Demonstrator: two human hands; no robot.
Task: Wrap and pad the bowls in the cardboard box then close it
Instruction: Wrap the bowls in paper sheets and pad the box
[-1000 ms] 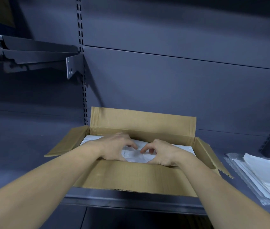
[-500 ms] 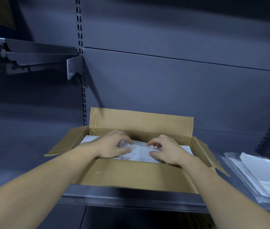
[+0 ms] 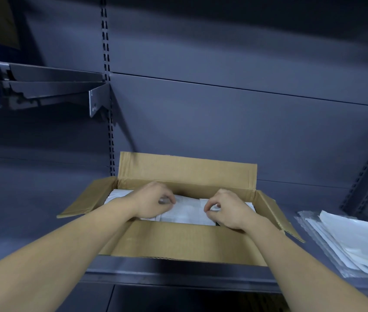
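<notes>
An open cardboard box [image 3: 185, 242] stands on the dark shelf with all its flaps up or spread. White padding paper [image 3: 185, 212] fills its inside; no bowl shows. My left hand [image 3: 153, 202] is inside the box at the left, fingers curled onto the paper. My right hand [image 3: 225, 209] is inside at the right, its thumb and curled fingers pinching a piece of the white paper. A gap of paper lies between the two hands.
A stack of white sheets in clear plastic [image 3: 345, 242] lies on the shelf to the right of the box. A metal shelf bracket [image 3: 97, 102] juts out above left. The shelf's front edge [image 3: 178, 275] runs just below the box.
Both hands have moved apart from the middle of the box, left hand leftward and right hand rightward, spreading over the white paper.
</notes>
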